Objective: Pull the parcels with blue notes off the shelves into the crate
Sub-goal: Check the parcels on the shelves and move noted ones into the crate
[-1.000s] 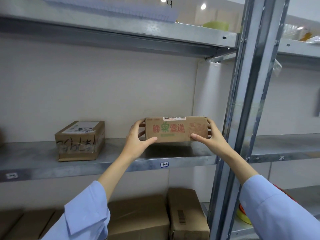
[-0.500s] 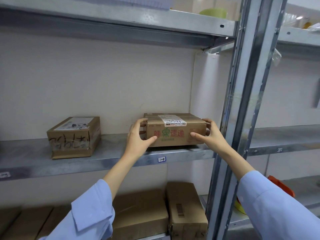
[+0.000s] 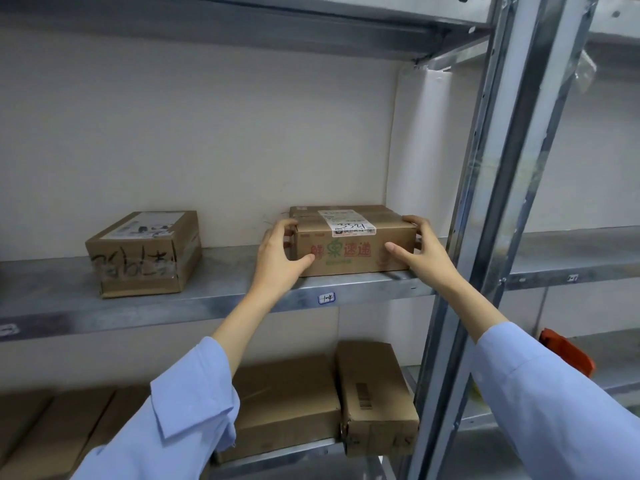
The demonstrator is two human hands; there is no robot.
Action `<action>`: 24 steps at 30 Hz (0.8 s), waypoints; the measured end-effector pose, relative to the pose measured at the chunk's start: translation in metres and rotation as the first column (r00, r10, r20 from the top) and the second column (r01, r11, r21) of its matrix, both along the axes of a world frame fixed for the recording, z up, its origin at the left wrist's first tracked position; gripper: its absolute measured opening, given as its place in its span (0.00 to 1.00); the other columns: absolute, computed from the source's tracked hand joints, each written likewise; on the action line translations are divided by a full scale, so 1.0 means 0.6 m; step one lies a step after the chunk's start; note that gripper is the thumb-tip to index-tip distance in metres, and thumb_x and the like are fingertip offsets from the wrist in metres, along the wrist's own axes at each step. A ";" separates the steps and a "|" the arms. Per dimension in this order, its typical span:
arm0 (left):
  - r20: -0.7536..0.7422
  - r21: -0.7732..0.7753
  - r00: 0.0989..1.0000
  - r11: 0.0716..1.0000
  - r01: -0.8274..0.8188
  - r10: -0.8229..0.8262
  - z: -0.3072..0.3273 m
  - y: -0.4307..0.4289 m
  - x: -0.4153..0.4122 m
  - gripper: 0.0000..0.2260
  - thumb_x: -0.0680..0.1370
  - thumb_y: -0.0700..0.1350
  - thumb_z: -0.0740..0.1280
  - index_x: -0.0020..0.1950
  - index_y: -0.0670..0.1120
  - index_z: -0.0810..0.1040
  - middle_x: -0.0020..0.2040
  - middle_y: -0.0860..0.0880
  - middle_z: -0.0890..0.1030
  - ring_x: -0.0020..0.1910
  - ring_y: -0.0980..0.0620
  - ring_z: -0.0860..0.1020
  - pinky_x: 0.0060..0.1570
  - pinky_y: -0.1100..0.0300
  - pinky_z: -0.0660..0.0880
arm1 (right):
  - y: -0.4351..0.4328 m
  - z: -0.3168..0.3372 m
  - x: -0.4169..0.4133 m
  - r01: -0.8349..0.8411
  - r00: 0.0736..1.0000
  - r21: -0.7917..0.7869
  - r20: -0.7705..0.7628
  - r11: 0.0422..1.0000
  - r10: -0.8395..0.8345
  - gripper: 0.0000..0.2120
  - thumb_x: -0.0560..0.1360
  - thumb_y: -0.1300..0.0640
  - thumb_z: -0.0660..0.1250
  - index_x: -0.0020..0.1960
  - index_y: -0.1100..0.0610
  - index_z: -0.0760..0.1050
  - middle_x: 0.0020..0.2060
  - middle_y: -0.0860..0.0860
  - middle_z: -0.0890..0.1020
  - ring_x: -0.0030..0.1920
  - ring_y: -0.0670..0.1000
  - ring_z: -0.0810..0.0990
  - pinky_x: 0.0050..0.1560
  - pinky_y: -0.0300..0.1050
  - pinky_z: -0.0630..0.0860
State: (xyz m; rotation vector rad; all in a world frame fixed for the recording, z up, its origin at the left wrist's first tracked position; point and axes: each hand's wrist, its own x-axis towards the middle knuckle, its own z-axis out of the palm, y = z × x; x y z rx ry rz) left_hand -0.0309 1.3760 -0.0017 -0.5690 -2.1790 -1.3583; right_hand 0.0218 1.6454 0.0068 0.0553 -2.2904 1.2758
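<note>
parcel (image 3: 349,252) | left grip (image 3: 277,259), right grip (image 3: 420,259) on ends | post (image 3: 512,133) beside (taped box (image 3: 142,254) left)

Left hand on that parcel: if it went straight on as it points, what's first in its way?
Likely the back wall behind the shelf; the left hand grips the parcel by its end, depth unclear.

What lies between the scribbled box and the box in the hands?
Head view: past the scribbled box, only bare shelf until the left hand gripping the held box.

Shelf gap (image 3: 228,268) left of parcel (image 3: 349,245); post (image 3: 502,202) right
</note>
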 end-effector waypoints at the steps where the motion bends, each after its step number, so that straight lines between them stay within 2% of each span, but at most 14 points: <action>1: -0.021 -0.025 1.000 1.000 -0.018 0.018 0.000 -0.001 0.003 0.26 0.69 0.40 0.77 0.64 0.47 0.73 0.60 0.49 0.76 0.58 0.52 0.74 0.55 0.65 0.66 | -0.001 -0.002 0.001 0.013 1.000 0.027 -0.017 1.000 -0.013 0.31 0.75 0.51 0.72 0.73 0.49 0.62 0.63 0.45 0.72 0.62 0.46 0.71 0.65 0.49 0.74; 4: -0.145 -0.140 0.981 0.979 -0.149 0.129 0.002 -0.008 0.022 0.24 0.70 0.43 0.74 0.65 0.48 0.74 0.62 0.48 0.76 0.61 0.46 0.73 0.60 0.56 0.67 | -0.002 -0.011 0.007 0.078 0.994 0.106 -0.084 0.991 -0.070 0.31 0.74 0.53 0.73 0.73 0.49 0.63 0.66 0.48 0.72 0.66 0.48 0.70 0.69 0.53 0.70; 6: -0.270 -0.238 0.940 0.932 -0.274 0.207 -0.002 -0.013 0.045 0.24 0.72 0.46 0.72 0.67 0.49 0.74 0.63 0.50 0.76 0.62 0.46 0.71 0.61 0.52 0.66 | -0.004 -0.019 0.018 0.136 0.986 0.150 -0.118 0.979 -0.119 0.31 0.75 0.54 0.72 0.73 0.49 0.62 0.69 0.51 0.70 0.69 0.51 0.69 0.70 0.55 0.69; 9: -0.432 -0.338 0.876 0.862 -0.378 0.215 -0.020 -0.018 0.078 0.25 0.73 0.50 0.69 0.69 0.49 0.72 0.65 0.50 0.75 0.64 0.48 0.70 0.60 0.54 0.63 | -0.011 -0.035 0.045 0.219 0.967 0.220 -0.180 0.951 -0.181 0.30 0.76 0.54 0.71 0.74 0.52 0.63 0.69 0.53 0.68 0.69 0.52 0.69 0.70 0.52 0.68; 12: -0.498 -0.408 0.848 0.812 -0.417 0.185 -0.054 -0.018 0.100 0.26 0.74 0.52 0.67 0.71 0.48 0.72 0.66 0.50 0.75 0.64 0.49 0.71 0.61 0.55 0.63 | -0.019 -0.064 0.075 0.307 0.944 0.326 -0.226 0.894 -0.241 0.28 0.77 0.50 0.69 0.74 0.51 0.65 0.70 0.53 0.68 0.71 0.53 0.66 0.69 0.48 0.66; 17: -0.495 -0.498 0.859 0.767 -0.404 0.131 -0.124 -0.012 0.137 0.27 0.76 0.56 0.63 0.74 0.47 0.69 0.71 0.50 0.72 0.66 0.48 0.70 0.63 0.54 0.62 | -0.036 -0.131 0.116 0.368 0.927 0.518 -0.273 0.772 -0.258 0.29 0.78 0.42 0.65 0.76 0.50 0.64 0.70 0.53 0.69 0.71 0.54 0.65 0.67 0.53 0.67; 24: -0.398 -0.649 0.914 0.681 -0.338 0.074 -0.226 0.005 0.176 0.30 0.77 0.57 0.60 0.77 0.47 0.64 0.76 0.48 0.65 0.71 0.47 0.67 0.66 0.51 0.62 | -0.058 -0.236 0.144 0.292 0.956 0.545 -0.139 0.786 -0.259 0.30 0.78 0.41 0.64 0.76 0.51 0.65 0.71 0.53 0.69 0.72 0.54 0.64 0.67 0.56 0.66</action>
